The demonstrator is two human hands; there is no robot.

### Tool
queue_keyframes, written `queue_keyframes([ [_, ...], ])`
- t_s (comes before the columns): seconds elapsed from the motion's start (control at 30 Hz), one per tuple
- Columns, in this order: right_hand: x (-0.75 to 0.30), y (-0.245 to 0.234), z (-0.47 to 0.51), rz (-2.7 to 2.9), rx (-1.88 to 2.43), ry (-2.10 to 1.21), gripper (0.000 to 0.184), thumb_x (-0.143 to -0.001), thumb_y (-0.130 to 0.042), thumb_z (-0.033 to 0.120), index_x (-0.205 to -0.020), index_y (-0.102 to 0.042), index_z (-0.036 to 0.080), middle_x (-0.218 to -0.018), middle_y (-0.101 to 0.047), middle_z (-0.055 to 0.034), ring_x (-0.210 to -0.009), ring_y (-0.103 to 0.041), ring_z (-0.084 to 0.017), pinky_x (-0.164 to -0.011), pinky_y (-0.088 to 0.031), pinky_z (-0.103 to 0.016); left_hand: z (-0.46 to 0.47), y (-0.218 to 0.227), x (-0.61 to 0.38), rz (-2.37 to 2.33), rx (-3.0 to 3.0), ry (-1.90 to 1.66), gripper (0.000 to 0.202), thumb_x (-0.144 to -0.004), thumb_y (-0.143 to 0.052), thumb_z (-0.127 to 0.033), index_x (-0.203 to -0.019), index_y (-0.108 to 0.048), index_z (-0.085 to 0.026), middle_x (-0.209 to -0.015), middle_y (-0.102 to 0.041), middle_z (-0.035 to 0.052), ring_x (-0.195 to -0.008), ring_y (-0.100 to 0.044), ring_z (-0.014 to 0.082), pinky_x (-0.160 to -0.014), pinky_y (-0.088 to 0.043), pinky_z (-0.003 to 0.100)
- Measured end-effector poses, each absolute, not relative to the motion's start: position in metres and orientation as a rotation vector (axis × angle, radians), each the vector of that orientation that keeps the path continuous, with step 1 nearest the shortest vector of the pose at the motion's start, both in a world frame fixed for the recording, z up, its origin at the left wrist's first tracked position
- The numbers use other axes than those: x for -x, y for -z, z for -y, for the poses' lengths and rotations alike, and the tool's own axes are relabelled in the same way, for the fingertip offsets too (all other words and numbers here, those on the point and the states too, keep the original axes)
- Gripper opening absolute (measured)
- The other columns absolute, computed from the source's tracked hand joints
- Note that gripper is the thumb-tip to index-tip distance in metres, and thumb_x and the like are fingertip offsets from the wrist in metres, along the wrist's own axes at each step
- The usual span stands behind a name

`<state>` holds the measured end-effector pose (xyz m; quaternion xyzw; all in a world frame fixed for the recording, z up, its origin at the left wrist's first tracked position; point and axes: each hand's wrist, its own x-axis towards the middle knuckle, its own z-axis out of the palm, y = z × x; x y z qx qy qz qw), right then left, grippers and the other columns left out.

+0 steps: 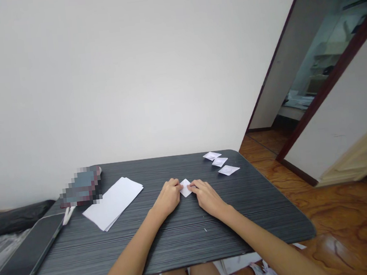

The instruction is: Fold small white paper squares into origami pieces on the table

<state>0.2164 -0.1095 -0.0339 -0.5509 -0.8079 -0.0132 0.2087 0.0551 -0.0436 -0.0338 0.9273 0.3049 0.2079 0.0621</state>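
Between my hands a small white folded paper square (186,188) lies on the dark table, one corner pointing toward me. My left hand (170,195) grips its left corner, the fingers curled. On the opposite side, the thumb and fingers of my right hand (207,197) press on the right corner. Toward the back right lie three folded white paper pieces, diamond-like in outline: a far one (212,156), a middle one (219,162) and a near one (229,170). Left of my hands is a stack of white paper sheets (114,202).
The dark wood-grained table (179,251) stands against a white wall (163,69). A pixelated object (83,186) and a dark rounded panel (25,259) are at the left. Paper scraps (266,273) lie on the floor below the front edge. A doorway (306,59) opens at the right.
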Motion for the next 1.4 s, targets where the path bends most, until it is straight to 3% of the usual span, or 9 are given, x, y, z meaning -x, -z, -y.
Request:
queue_keyframes([
  [0.13,-0.221,0.038,0.122,2.114,1.640,-0.021,0.044,-0.073,-0.036,0.000,-0.109,-0.052,0.020,-0.112,-0.051,-0.0082,-0.105,-0.041,-0.017,-0.086,-0.029,-0.034,0.049,0.028,-0.050,-1.108,-2.732,-0.672,0.033,-0.077,-0.035,-0.006,-0.086,-0.062,-0.022,-0.084,-0.059,0.0037,-0.086,-0.045,0.0182,-0.076,-0.025,0.038],
  [0.37,-0.225,0.046,0.121,2.006,1.653,-0.149,0.047,-0.071,-0.035,0.001,-0.111,-0.052,0.021,-0.118,-0.049,-0.0070,-0.113,-0.040,-0.015,-0.092,-0.027,-0.036,0.053,0.025,-0.048,-1.240,-2.617,-0.687,0.035,-0.073,-0.036,-0.005,-0.085,-0.062,-0.023,-0.086,-0.059,0.0040,-0.091,-0.043,0.0194,-0.075,-0.021,0.039],
  [0.7,-0.223,0.041,0.124,1.979,1.584,-0.039,0.037,-0.077,-0.033,0.007,-0.108,-0.052,0.014,-0.111,-0.051,-0.0102,-0.101,-0.047,-0.018,-0.087,-0.038,-0.032,0.054,0.031,-0.050,-1.134,-2.675,-0.734,0.034,-0.072,-0.035,-0.001,-0.084,-0.062,-0.020,-0.090,-0.056,0.0048,-0.091,-0.045,0.0180,-0.077,-0.021,0.039],
  [0.93,-0.218,0.032,0.128,2.156,1.593,0.146,0.035,-0.072,-0.039,0.005,-0.104,-0.053,0.013,-0.108,-0.050,-0.0122,-0.104,-0.042,-0.021,-0.088,-0.034,-0.036,0.061,0.027,-0.052,-1.144,-2.749,-0.702,0.030,-0.074,-0.037,-0.005,-0.083,-0.062,-0.018,-0.094,-0.051,0.0081,-0.095,-0.041,0.0214,-0.076,-0.023,0.039],
  [1.2,-0.215,0.015,0.124,2.272,1.629,0.183,0.026,-0.071,-0.043,0.009,-0.092,-0.058,0.012,-0.101,-0.055,-0.0121,-0.098,-0.045,-0.023,-0.087,-0.031,-0.037,0.046,0.027,-0.042,-1.258,-2.540,-0.639,0.037,-0.071,-0.034,-0.004,-0.080,-0.065,-0.023,-0.082,-0.059,0.0029,-0.084,-0.047,0.0183,-0.074,-0.023,0.038],
  [1.33,-0.216,0.021,0.121,2.296,1.503,0.057,0.034,-0.073,-0.038,0.006,-0.103,-0.055,0.011,-0.112,-0.052,-0.0115,-0.105,-0.044,-0.020,-0.091,-0.031,-0.034,0.046,0.023,-0.038,-1.262,-2.612,-0.714,0.034,-0.075,-0.034,-0.007,-0.076,-0.064,-0.021,-0.079,-0.060,0.0042,-0.087,-0.045,0.0199,-0.077,-0.022,0.041],
  [1.4,-0.219,0.026,0.120,2.249,1.459,-0.032,0.038,-0.075,-0.036,0.008,-0.112,-0.048,0.009,-0.113,-0.052,-0.0121,-0.104,-0.046,-0.018,-0.091,-0.034,-0.031,0.046,0.020,-0.035,-1.243,-2.629,-0.765,0.031,-0.076,-0.035,-0.010,-0.086,-0.062,-0.021,-0.085,-0.059,0.0051,-0.090,-0.045,0.0200,-0.078,-0.023,0.042],
])
